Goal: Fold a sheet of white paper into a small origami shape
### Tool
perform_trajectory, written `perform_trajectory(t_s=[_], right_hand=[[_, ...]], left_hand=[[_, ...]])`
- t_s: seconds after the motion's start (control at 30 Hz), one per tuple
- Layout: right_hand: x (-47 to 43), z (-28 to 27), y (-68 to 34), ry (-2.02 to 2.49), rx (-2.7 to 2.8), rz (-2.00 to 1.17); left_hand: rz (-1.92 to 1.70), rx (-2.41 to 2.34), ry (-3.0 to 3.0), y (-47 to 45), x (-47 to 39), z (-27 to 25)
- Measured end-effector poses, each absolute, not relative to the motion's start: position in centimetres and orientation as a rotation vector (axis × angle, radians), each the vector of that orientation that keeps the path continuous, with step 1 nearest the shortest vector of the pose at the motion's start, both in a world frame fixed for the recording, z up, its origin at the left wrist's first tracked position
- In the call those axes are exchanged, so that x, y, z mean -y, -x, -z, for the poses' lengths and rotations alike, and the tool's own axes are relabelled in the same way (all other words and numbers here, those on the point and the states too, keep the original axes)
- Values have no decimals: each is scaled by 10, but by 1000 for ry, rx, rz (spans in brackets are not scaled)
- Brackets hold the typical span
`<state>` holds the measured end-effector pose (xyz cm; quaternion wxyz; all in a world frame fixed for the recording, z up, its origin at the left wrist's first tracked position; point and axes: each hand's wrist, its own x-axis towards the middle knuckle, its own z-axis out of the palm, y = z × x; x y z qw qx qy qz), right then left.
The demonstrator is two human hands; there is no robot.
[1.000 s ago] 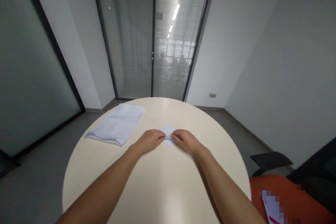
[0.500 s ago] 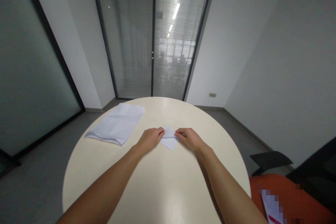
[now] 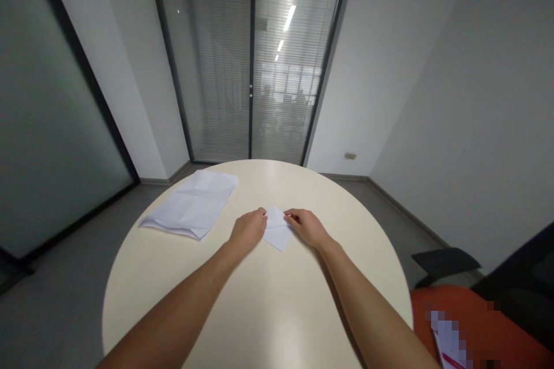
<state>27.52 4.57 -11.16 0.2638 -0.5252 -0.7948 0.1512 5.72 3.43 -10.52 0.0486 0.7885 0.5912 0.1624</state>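
Observation:
A small piece of folded white paper (image 3: pixel 277 232) lies on the round cream table (image 3: pixel 259 311), between my two hands. One of its corners points toward me, and a crease runs across its middle. My left hand (image 3: pixel 250 225) pinches the paper's left edge between thumb and fingers. On the opposite edge, the fingers of my right hand (image 3: pixel 306 225) are closed on the paper near its upper right side. The fingertips partly cover both side edges.
A stack of larger white paper sheets (image 3: pixel 193 204) lies at the table's left. An orange chair (image 3: pixel 480 323) with a black armrest (image 3: pixel 448 265) stands at the right, with papers on its seat. A glass door with blinds (image 3: pixel 251 57) is beyond the table.
The upper part of the small paper now lies more open and flat, its corner showing at the top. Both hands have shifted slightly left and away from me.

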Motion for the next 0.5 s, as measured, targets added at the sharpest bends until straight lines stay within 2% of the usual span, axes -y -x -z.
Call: perform_trajectory(t_s=[0.5], right_hand=[[-42,106,-267,1402,2335,-148]], left_hand=[[-561,-1856,-2552,-61,-28,115]])
